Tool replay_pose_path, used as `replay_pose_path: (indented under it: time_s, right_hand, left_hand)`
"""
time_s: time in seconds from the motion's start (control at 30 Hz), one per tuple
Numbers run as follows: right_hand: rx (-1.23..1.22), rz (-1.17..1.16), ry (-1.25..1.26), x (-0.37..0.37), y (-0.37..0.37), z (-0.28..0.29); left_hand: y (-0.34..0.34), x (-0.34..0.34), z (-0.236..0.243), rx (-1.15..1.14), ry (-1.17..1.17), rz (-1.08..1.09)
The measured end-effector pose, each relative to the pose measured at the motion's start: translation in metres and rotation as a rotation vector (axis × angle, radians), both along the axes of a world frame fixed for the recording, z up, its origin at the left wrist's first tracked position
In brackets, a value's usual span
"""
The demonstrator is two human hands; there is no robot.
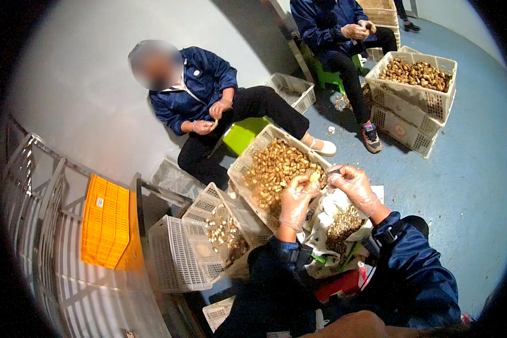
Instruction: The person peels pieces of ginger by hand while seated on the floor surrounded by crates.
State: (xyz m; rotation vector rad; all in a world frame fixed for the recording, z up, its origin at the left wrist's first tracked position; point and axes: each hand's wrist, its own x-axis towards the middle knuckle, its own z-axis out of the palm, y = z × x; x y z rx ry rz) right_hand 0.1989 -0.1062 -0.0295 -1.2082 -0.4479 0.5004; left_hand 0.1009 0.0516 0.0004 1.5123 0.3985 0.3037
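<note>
My left hand (pixel 297 198), in a clear plastic glove, pinches a small pale-yellow piece (pixel 314 177) that looks like a trimmed mushroom. Close beside it my right hand (pixel 353 187), also gloved, is closed on a small dark object (pixel 334 173), whose kind I cannot make out. Both hands are above the right edge of a white crate (pixel 236 170) heaped with small brown mushrooms (pixel 279 163). Under my wrists lies a white bag (pixel 319 222) holding a pile of brownish trimmings (pixel 343 226).
At left, a white crate (pixel 174 253) adjoins another with pale cut pieces (pixel 222 231). An orange crate (pixel 104 219) stands further left. One co-worker (pixel 194 84) sits across from me; another (pixel 327 28) sits by stacked mushroom crates (pixel 408 110). Scraps dot the blue floor (pixel 434 197).
</note>
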Motion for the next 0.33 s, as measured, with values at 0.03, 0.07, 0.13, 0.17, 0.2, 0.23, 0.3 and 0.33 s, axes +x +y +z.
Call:
replay_pose_path:
  time_s: [0.03,0.07,0.13,0.17,0.2,0.23,0.3,0.33]
  right_hand:
    - [-0.002,0.006,-0.005,-0.001,0.000,-0.002]
    - [0.056,0.019,0.005,-0.002,0.001,-0.002]
    - [-0.048,-0.019,-0.185,-0.002,-0.003,-0.001]
    - [-0.100,-0.037,-0.279,-0.001,-0.004,0.000]
    - [-0.087,0.005,-0.231,-0.002,-0.006,0.001]
    - [-0.120,0.009,-0.248,-0.002,-0.005,-0.001]
    - [-0.192,0.015,-0.282,-0.001,-0.006,-0.004]
    - [-0.204,0.020,-0.281,-0.001,-0.006,-0.006]
  left_hand:
    - [-0.006,-0.001,-0.004,0.029,-0.006,0.042]
    - [-0.009,-0.001,-0.013,-0.008,-0.034,0.050]
    - [-0.009,0.001,-0.022,-0.053,-0.047,0.039]
    - [-0.008,0.002,-0.025,-0.058,-0.034,0.019]
    - [-0.008,0.002,-0.027,-0.067,-0.019,0.004]
    - [-0.009,0.003,-0.029,-0.063,-0.036,0.003]
    - [-0.011,0.006,-0.031,-0.060,-0.069,0.002]
    - [-0.011,0.008,-0.036,-0.064,-0.062,-0.017]
